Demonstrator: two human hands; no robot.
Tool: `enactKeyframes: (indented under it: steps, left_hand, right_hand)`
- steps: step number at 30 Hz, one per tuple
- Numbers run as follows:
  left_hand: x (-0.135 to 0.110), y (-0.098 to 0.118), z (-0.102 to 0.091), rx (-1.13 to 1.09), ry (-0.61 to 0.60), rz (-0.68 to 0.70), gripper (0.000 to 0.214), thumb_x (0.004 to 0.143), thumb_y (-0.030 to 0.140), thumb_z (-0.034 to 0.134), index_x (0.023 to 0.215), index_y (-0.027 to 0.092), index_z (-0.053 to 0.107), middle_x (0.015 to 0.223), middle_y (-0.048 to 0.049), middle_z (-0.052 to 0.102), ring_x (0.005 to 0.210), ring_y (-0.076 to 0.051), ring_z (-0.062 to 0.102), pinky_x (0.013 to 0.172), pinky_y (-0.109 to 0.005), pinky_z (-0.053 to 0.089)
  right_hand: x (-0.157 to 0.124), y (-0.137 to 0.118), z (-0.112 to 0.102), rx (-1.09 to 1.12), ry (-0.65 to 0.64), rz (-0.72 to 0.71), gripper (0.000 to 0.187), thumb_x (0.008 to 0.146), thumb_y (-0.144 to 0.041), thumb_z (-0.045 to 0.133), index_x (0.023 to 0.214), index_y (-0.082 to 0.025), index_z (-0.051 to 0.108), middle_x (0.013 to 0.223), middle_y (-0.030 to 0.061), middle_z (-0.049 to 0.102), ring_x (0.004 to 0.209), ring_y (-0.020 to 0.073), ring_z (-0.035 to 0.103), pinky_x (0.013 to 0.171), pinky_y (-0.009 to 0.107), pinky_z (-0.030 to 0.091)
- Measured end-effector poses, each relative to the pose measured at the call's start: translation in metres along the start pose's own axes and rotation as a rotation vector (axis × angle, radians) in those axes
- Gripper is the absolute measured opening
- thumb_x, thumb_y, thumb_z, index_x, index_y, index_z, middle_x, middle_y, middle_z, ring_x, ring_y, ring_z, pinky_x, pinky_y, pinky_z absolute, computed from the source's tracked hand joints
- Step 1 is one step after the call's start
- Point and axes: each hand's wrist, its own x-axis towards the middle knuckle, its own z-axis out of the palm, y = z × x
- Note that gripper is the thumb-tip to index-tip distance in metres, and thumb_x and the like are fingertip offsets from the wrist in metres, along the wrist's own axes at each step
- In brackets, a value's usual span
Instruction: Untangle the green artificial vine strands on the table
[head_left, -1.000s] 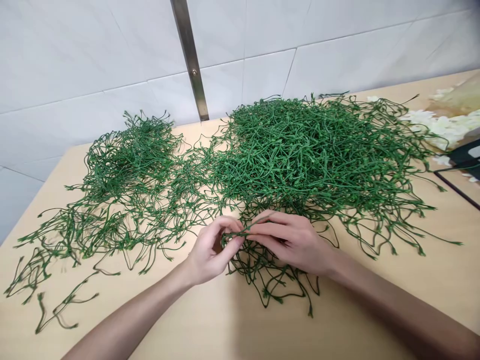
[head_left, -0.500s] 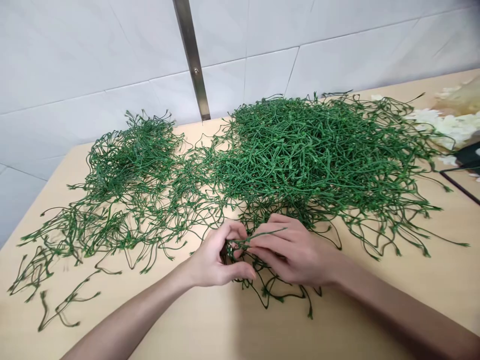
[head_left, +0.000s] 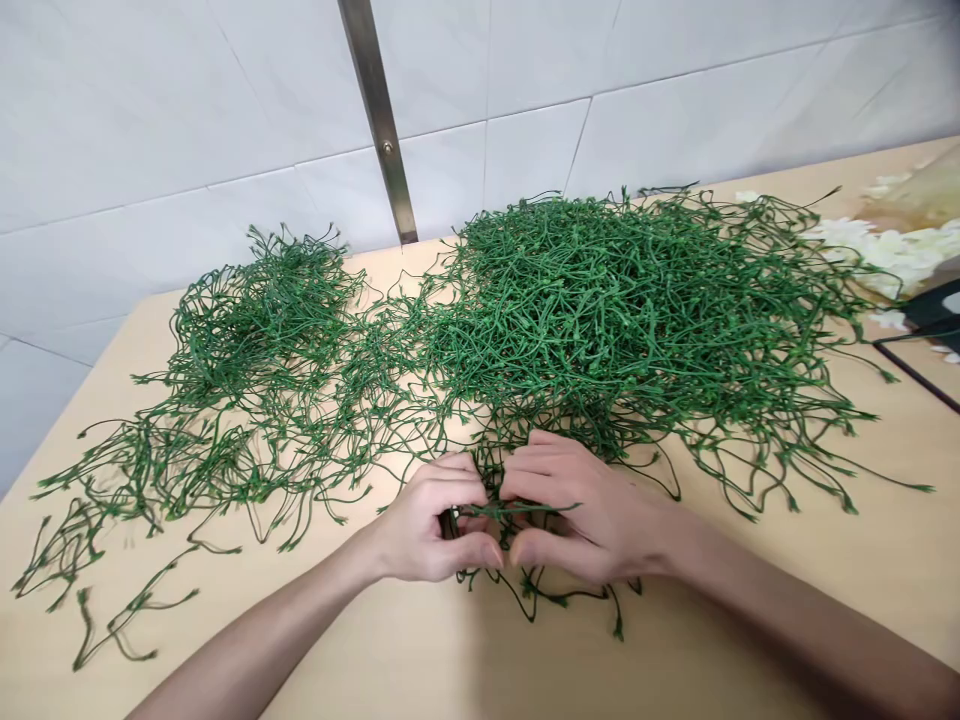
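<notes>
My left hand (head_left: 431, 520) and my right hand (head_left: 581, 505) meet at the near middle of a light wooden table (head_left: 420, 660). Both are curled, thumbs below and fingers above, pinching a small cluster of green plastic vine stems (head_left: 525, 585) between them. The cluster hangs down under my palms and its loose ends trail toward me. Just beyond my hands lies a big tangled heap of the same green stems (head_left: 622, 310). A thinner, flatter pile of stems (head_left: 247, 370) spreads out to the left.
White artificial petals (head_left: 885, 250) lie at the far right, beside a dark flat object (head_left: 930, 320) at the table's right edge. A white tiled wall with a metal strip (head_left: 379, 120) stands behind the table. Stray stems (head_left: 112, 610) reach the left front corner.
Both hands have dropped slightly and curled closer together, thumbs now nearly touching, tightening on the stem cluster. The stem tip that pointed right now lies level across my right fingers.
</notes>
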Motion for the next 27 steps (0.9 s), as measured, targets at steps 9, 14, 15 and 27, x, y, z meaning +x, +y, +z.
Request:
enactKeyframes:
  steps: [9, 14, 15, 27]
  left_hand:
    - [-0.004, -0.008, 0.003, 0.004, -0.089, 0.06, 0.068, 0.062, 0.067, 0.072, 0.049, 0.02, 0.025, 0.048, 0.0062, 0.024, 0.052, -0.012, 0.025, 0.05, -0.03, 0.019]
    - [-0.007, -0.01, 0.006, 0.085, -0.028, 0.168, 0.066, 0.068, 0.066, 0.068, 0.051, 0.02, 0.024, 0.046, 0.0062, 0.023, 0.049, -0.012, 0.024, 0.051, -0.03, 0.018]
    - [-0.007, -0.01, 0.005, 0.099, -0.02, 0.183, 0.065, 0.07, 0.065, 0.067, 0.051, 0.019, 0.024, 0.046, 0.0059, 0.023, 0.049, -0.012, 0.024, 0.051, -0.03, 0.018]
    - [-0.006, -0.005, 0.005, -0.07, 0.139, 0.13, 0.059, 0.081, 0.052, 0.064, 0.049, 0.019, 0.027, 0.046, 0.006, 0.021, 0.044, -0.01, 0.021, 0.047, -0.029, 0.018]
  right_hand:
    - [-0.003, 0.0, 0.02, 0.179, 0.003, 0.031, 0.067, 0.075, -0.075, 0.057, 0.057, -0.019, 0.025, 0.054, -0.0089, 0.023, 0.05, 0.007, 0.02, 0.055, 0.027, 0.019]
    - [-0.006, 0.005, 0.028, 0.16, 0.022, -0.049, 0.063, 0.083, -0.064, 0.058, 0.059, -0.019, 0.021, 0.056, -0.008, 0.019, 0.052, 0.0082, 0.019, 0.055, 0.027, 0.017]
    - [-0.006, 0.005, 0.028, 0.165, 0.029, -0.058, 0.062, 0.085, -0.062, 0.057, 0.059, -0.019, 0.02, 0.056, -0.0079, 0.019, 0.052, 0.0084, 0.019, 0.055, 0.027, 0.017]
    - [-0.005, 0.002, 0.022, 0.269, 0.225, -0.014, 0.06, 0.091, -0.053, 0.052, 0.057, -0.019, 0.017, 0.055, -0.0065, 0.018, 0.05, 0.0087, 0.019, 0.051, 0.028, 0.02]
